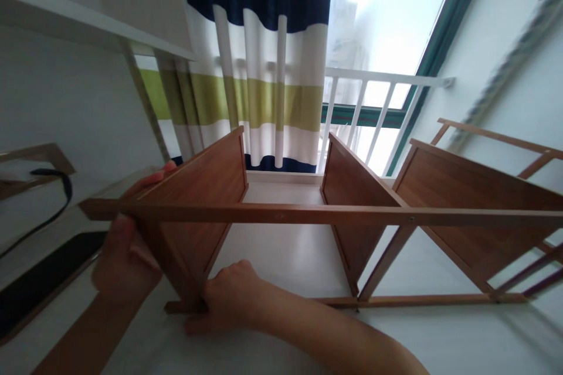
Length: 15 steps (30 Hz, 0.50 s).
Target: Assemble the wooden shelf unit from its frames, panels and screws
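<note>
A brown wooden shelf rack (pixel 308 214) lies on its side across the white floor, its shelf boards standing on edge. My left hand (pixel 125 261) is closed around the rack's near left end, thumb under the upper rail and fingertips showing behind the leftmost board (pixel 206 181). Lower down, my right hand (pixel 233 299) grips the corner where a crosspiece (pixel 169 252) meets the bottom rail (pixel 422 301). Its fingers are curled and partly hidden. A second board (pixel 352 205) stands near the middle and a third board (pixel 475 205) to the right.
Striped curtains (pixel 264 88) and a white railing (pixel 387 77) stand before the window at the back. To the left are a white cabinet (pixel 65 88), a black flat object (pixel 48 275) and a dark cable (pixel 53 214). A white wall (pixel 519 58) bounds the right.
</note>
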{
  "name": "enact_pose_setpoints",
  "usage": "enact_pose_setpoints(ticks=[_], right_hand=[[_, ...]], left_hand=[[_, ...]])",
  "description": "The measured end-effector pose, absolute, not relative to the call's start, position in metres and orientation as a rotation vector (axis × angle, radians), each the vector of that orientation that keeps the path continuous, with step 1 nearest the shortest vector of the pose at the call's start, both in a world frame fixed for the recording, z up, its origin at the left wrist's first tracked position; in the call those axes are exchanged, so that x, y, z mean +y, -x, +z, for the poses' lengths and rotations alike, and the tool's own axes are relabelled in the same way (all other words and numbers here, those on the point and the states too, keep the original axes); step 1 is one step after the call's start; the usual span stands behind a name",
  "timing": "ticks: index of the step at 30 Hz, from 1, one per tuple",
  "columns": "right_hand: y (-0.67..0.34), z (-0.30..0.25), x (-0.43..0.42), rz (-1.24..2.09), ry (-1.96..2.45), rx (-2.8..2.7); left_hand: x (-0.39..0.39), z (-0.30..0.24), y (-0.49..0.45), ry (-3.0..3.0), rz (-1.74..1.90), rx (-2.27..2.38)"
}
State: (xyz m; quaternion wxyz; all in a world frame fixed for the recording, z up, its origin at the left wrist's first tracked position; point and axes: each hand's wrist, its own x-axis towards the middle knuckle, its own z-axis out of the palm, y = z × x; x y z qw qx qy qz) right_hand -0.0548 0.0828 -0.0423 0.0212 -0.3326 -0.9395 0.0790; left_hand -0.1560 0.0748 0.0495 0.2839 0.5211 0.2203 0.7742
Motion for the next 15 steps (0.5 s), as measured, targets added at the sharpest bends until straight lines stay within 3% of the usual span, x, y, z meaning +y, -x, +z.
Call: enact_pose_setpoints(ticks=[9,15], right_hand=[[-0.023,-0.018,0.009,-0.234,1.319,-2.523],[-0.126,-0.035,-0.036,-0.588,1.019,-2.452]], left_hand=[[0.075,0.018,0.186,-1.334,1.932,0.84],[0.048,-0.002,0.201,-1.581,1.624,1.096]])
